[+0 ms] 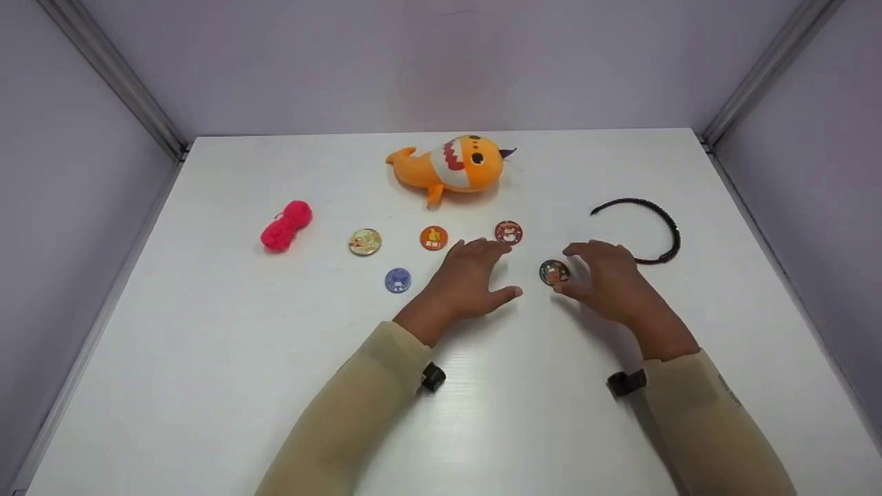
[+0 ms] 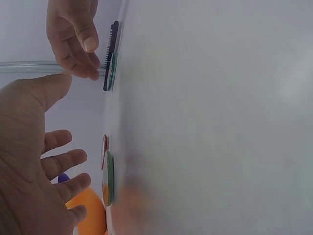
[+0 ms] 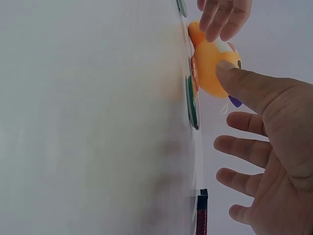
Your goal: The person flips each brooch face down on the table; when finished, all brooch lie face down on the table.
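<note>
Right of centre in the frame, flat on the bench [image 1: 172, 386]: 1 dark badge [image 1: 554, 272], round, face up. Spread wide: right hand [image 1: 606, 277] just beside that badge, left hand [image 1: 470, 279] near 1 red badge [image 1: 508, 232] and 1 orange badge [image 1: 433, 238]. Farther left, 1 cream badge [image 1: 364, 242], 1 purple badge [image 1: 397, 280], making 5. Upper centre, 1 orange plush shark [image 1: 451, 165], long axis left to right, head rightward. Upper left, 1 pink yarn bundle [image 1: 286, 226]; right, 1 black headband [image 1: 676, 234], opening left.

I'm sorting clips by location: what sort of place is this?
Probably a small booth or enclosed workstation: a white table sits between plain panel walls joined by metal corner strips.
</note>
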A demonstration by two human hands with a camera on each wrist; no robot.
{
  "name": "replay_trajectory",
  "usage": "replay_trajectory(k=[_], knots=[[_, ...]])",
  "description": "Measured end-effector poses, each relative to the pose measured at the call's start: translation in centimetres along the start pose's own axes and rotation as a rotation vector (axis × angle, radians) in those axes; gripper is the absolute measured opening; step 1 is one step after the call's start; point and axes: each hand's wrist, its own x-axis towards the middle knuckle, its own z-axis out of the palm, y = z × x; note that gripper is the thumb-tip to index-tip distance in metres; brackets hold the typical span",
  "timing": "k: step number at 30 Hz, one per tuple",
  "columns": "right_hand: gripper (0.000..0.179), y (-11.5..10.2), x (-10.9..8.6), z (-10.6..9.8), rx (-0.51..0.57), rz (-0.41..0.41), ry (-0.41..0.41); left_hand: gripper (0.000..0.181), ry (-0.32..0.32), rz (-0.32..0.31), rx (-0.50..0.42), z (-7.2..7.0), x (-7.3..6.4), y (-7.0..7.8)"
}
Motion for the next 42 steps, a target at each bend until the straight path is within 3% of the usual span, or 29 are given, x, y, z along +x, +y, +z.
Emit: replay_trajectory(k=[12, 25, 36, 42], knots=[[0.054, 0.4, 0.5, 0.3, 0.007, -0.041, -0.022, 0.072, -0.025, 0.043, 0.052, 0.5, 1.1, 0.7], [0.042, 0.6, 1.1, 0.8, -0.016, -0.096, -0.015, 0.065, -0.025, 0.055, 0.034, 0.6, 1.8, 1.2], [0.038, 0.6, 1.2, 0.8, -0.069, -0.093, -0.024, 0.059, 0.002, 0.091, 0.038, 1.4, 2.6, 1.7], [0.040, 0.7, 1.2, 0.7, -0.027, -0.087, -0.030, 0.057, 0.004, 0.106, 0.025, 1.6, 3.0, 1.9]])
